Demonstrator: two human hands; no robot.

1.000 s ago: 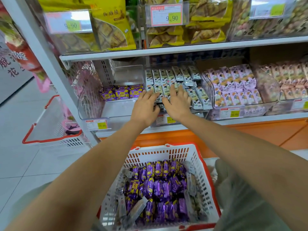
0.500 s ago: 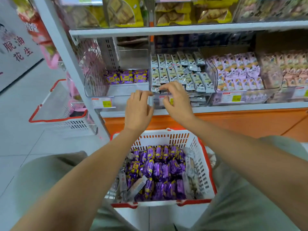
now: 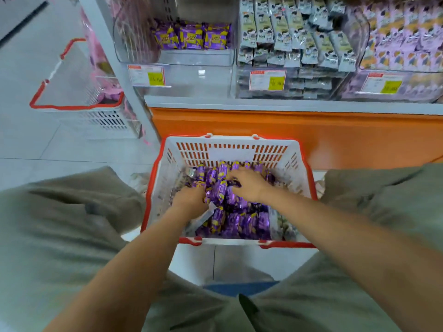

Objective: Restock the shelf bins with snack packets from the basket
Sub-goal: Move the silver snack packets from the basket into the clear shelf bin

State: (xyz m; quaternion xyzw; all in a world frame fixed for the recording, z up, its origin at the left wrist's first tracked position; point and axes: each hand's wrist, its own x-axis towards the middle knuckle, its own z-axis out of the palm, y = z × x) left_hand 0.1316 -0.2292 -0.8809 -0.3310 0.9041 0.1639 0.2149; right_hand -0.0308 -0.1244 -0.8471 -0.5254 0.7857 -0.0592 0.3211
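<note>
Purple packets: a loose heap of purple packets point(image 3: 237, 221) lies in the basket point(image 3: 230, 153), from its far wall to its near edge. A few grey ones are along the right edge, and one is near the left hand.
Left hand: the left hand point(image 3: 189, 200) is down in the heap, towards the left wall of the basket. Its fingers are curled round some purple packets, so I judge that it grips them. The blur hides how many.
Right hand: the right hand point(image 3: 249, 183) lies on the heap near the far wall. Its fingers are rather straight and spread, touching the packets but not closed on any.
What changed: half a second ago both hands were up at the front edge of the middle bin point(image 3: 294, 83) and held nothing. Now both have come down into the basket, and the view has tipped down with them.
Meaning for the task: the work on the grey packets point(image 3: 287, 32) seems to be finished, and a new handful is being gathered.
Likely target: the left bin point(image 3: 196, 58) has only three purple packs point(image 3: 191, 38), in a row at its back wall, so it needs the most stock.
Progress: the basket is still well filled, so much restocking is left to do.
Shelf: the shelf point(image 3: 263, 103) carries the bins side by side, just beyond the far edge of the basket.
Further out: a second basket point(image 3: 72, 107) stands on the floor, well to the left.
</note>
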